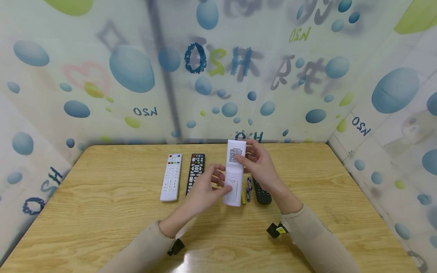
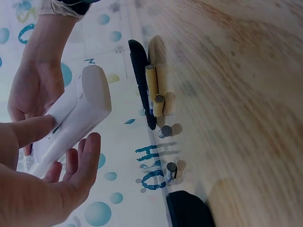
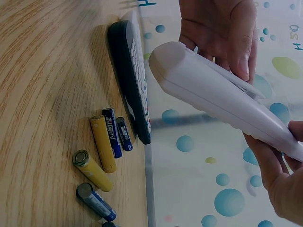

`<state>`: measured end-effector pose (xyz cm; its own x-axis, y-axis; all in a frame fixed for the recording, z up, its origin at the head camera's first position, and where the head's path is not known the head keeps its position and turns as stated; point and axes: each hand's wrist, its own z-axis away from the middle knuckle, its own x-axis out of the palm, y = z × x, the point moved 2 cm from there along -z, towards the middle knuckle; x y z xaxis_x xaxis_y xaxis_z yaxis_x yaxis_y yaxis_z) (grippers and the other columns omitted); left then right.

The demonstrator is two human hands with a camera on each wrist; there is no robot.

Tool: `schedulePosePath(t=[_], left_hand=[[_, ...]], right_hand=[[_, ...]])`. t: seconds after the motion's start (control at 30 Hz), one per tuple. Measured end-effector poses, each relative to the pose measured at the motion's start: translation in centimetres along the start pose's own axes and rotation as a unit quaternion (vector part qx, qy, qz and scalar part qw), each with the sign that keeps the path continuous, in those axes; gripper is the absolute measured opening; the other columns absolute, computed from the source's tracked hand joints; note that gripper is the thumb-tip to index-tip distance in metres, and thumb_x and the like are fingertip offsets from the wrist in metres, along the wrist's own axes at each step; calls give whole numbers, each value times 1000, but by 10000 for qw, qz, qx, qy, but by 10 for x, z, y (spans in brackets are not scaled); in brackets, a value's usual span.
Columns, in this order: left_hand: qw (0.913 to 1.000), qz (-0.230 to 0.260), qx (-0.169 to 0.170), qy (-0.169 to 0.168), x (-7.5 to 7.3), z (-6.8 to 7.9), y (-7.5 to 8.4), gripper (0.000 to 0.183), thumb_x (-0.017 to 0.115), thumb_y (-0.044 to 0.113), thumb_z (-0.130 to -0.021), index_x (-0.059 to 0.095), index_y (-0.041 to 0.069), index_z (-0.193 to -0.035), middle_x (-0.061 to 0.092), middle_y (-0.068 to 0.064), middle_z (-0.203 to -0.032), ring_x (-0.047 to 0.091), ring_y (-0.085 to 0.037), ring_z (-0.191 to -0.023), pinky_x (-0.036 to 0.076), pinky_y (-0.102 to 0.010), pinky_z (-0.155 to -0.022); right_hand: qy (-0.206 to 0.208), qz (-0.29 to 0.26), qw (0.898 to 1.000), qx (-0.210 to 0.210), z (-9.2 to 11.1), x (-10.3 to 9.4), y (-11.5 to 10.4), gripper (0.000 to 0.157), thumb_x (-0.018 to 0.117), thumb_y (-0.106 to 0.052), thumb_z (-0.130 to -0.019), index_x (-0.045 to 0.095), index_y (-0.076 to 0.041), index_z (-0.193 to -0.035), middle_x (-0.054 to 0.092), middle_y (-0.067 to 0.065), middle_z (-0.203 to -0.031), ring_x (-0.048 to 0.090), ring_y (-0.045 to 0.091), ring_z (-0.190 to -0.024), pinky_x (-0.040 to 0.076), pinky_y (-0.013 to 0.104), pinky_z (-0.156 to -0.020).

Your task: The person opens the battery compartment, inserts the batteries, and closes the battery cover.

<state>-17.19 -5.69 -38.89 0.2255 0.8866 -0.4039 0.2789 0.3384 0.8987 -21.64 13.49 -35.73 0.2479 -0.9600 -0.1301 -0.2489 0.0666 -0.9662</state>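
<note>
While left hand [image 1: 206,186] and right hand [image 1: 262,167] grip long white plastic remote [image 1: 235,171], likely step: flat white battery cover [image 1: 233,198]; next needs steadiness.

Glare spots the table [image 1: 222,248] in the head view; wrist views look dimmer.
</note>
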Motion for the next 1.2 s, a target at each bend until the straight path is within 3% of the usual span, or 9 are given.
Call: schedulePosePath(t=[0.53,1.2], left_hand=[[9990,278,-214,-291,1,0,0,46,74,5,-95,46,6,-132,57,-9,-108,61,-22,-94,57,-38,-79],[9993,257,-156,-202,3,0,-1,43,71,4,-96,46,4,-131,56,-9,-106,59,-21,-91,55,-35,-75]], right_hand=[[-39,-156,9999,9,1,1,2,45,63,-5,-102,46,-2,-144,58,24,-125,66,32,-101,62,41,-73],[33,-64,10000,-25,0,2,3,45,63,-5,-102,47,-3,-143,60,24,-124,67,33,-100,62,45,-72]])
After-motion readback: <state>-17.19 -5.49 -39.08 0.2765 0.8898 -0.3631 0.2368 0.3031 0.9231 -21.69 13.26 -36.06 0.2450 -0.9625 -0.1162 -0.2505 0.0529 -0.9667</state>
